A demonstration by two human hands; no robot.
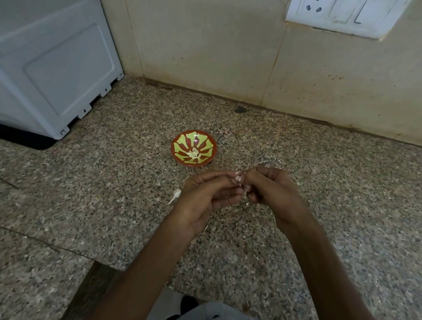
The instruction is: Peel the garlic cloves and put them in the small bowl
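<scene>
In the head view, a small pale garlic clove (238, 179) is held in the air between both hands, just above the speckled grey-brown granite counter (107, 192). It is pinched by the left hand (207, 197) from nine o'clock and by the right hand (269, 188) from three o'clock. Each grip is closed on the clove with thumb and fingertips, and the remaining fingers are curled under. The clove is probably steadied by one hand while its skin is picked at by the other. It cannot be told from this view which hand does which.

A small round bowl glazed red with yellow-green petal shapes (201, 136) is set at eleven o'clock from the hands, near them. This placing seems chosen so that a finished clove can be dropped in with a short reach. A little heap of peeled white cloves (194, 154) lies at its centre.

By count, two hands, one bowl and one clove in hand are seen. The heap holds perhaps five or six cloves, but an exact number cannot be made out. One loose white garlic piece with a thin tail (176, 194) lies on the counter at nine o'clock from the left hand. One white plastic appliance (43, 66) stands at ten o'clock. One white wall socket plate (349, 7) is mounted at one o'clock.
</scene>
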